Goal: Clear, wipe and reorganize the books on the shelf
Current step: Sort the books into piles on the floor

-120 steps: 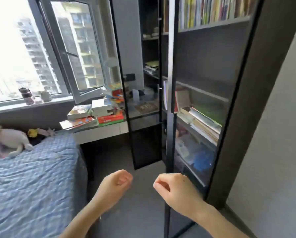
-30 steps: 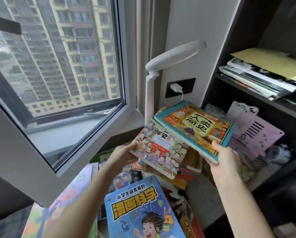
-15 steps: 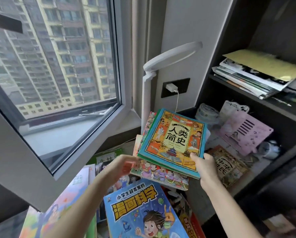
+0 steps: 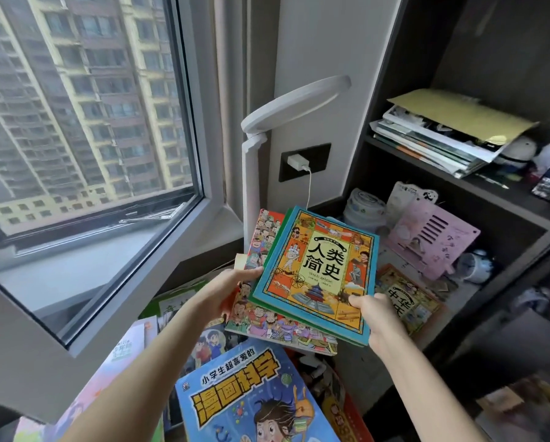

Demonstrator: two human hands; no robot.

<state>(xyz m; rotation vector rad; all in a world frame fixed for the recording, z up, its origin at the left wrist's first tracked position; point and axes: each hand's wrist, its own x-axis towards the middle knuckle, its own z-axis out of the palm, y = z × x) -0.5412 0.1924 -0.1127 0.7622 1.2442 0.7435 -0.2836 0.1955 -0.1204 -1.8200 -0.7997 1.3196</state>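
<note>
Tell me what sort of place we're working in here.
Probably a child's study corner in a high-rise flat: piles of illustrated children's books, a white desk lamp beside a dark bookshelf, and a window facing apartment towers.

We list one stack of picture books [image 4: 305, 301] held between both hands: our left hand [image 4: 232, 291] grips its left edge, and our right hand [image 4: 379, 317] pinches its near right corner, thumb on the blue-bordered top book [image 4: 324, 260], with a cartoon-crowd book [image 4: 276, 327] showing beneath. Below lies a blue comic science book [image 4: 254, 397], and just beside the stack on the right a yellow-covered book [image 4: 407, 301]. Behind stand a white ring lamp [image 4: 292, 103], a charger [image 4: 297, 161] in the wall socket [image 4: 318, 157] and a pink slotted stand [image 4: 433, 237], with a pile of papers [image 4: 426, 141] under a yellow envelope [image 4: 458, 116] on the dark shelf [image 4: 519, 204], and a window [image 4: 75, 122] to the left.
</note>
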